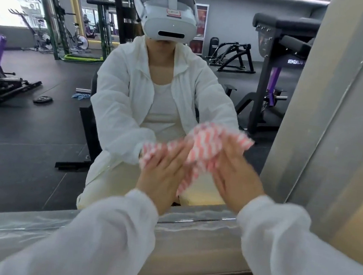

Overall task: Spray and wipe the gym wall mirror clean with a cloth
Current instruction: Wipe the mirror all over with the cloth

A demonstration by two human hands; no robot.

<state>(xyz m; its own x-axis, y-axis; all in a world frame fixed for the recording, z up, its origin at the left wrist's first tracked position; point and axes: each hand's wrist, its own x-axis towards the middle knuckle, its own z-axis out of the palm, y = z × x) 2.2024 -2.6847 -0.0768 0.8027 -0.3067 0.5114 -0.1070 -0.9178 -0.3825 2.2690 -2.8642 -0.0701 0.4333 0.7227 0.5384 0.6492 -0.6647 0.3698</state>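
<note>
Metal framing (186,229) along the mirror's lower edge is shown nearest. Above it, the left hand (161,174) and right hand (235,175), fingers straight, are pressed flat on a pink-striped cloth (207,145) against the mirror (35,140). Being soft and light, the cloth is best held bunched under the palms. Gym machines are reflected beyond.

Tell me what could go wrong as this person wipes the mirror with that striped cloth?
1. The pink-and-white striped cloth looks bunched under the left hand and right hand, so it may smear rather than wipe evenly.
2. Both hands work low on the mirror, near its silver frame; bare fingers could slip off the cloth and leave prints on the glass.
3. No spray bottle is in view, so a dry cloth might leave streaks.
</note>
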